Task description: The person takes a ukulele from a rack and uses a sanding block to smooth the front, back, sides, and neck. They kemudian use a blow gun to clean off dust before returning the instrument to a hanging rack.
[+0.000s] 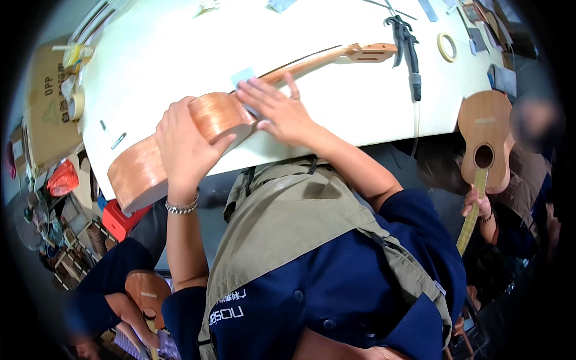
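Note:
A small wooden guitar, ukulele-like (221,114), lies on its side on the white table, its neck pointing to the far right. My left hand (185,138) is clamped over its waist, thumb toward me and fingers across the curved side. Close to where neck and body meet, my right hand (277,113) holds a thin pale blue-grey sheet (243,77) against the wood. The right fingers are fairly straight, with the thumb tucked low; part of the sheet shows past the fingertips and part beneath them. The slotted headstock (373,52) rests near a black air gun.
The black air gun (408,54) with its hose hangs over the far right of the table (354,114). A tape roll (446,47) lies beside it. Cardboard box (51,114) and red stool (122,219) stand left. At right, another person holds a guitar (485,135); a second works lower left.

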Demonstrator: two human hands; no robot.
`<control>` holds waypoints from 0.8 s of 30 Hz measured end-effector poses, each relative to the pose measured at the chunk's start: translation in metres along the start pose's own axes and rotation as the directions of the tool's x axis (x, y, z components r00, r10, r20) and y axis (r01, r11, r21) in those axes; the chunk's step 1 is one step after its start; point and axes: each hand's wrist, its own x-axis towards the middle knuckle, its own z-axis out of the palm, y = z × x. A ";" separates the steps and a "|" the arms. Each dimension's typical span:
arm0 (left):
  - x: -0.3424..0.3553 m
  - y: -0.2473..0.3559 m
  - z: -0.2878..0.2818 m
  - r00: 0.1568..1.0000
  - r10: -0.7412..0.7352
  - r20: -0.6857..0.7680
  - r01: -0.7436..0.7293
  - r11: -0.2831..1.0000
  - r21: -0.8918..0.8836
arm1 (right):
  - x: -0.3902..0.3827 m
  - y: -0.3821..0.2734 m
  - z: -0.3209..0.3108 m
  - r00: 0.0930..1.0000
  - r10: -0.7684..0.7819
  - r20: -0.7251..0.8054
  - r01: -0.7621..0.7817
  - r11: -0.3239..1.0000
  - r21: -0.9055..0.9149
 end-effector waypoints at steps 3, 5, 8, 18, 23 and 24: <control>0.000 0.000 -0.001 0.996 -0.064 0.066 0.065 0.998 -0.014 | -0.019 0.089 -0.020 0.970 0.196 -0.145 -0.227 0.942 -0.245; 0.007 -0.001 0.002 0.998 -0.018 0.068 0.019 1.000 -0.018 | -0.027 0.110 -0.017 0.878 0.331 -0.345 -0.413 0.889 -0.197; 0.026 -0.015 0.002 0.994 0.034 0.108 -0.025 0.996 -0.090 | -0.004 0.051 0.016 0.895 0.352 -0.272 -0.390 0.916 -0.097; 0.057 -0.034 -0.002 0.971 0.085 0.223 -0.029 0.970 -0.241 | -0.014 0.084 0.005 0.785 0.497 -0.369 -0.564 0.820 -0.096; 0.013 -0.012 -0.001 0.987 0.156 0.050 -0.153 0.987 -0.047 | -0.021 0.100 -0.039 0.904 0.330 -0.272 -0.416 0.828 -0.377; 0.003 -0.009 0.000 0.989 0.145 0.014 -0.145 0.989 -0.022 | -0.032 0.117 -0.055 0.865 0.378 -0.331 -0.496 0.743 -0.449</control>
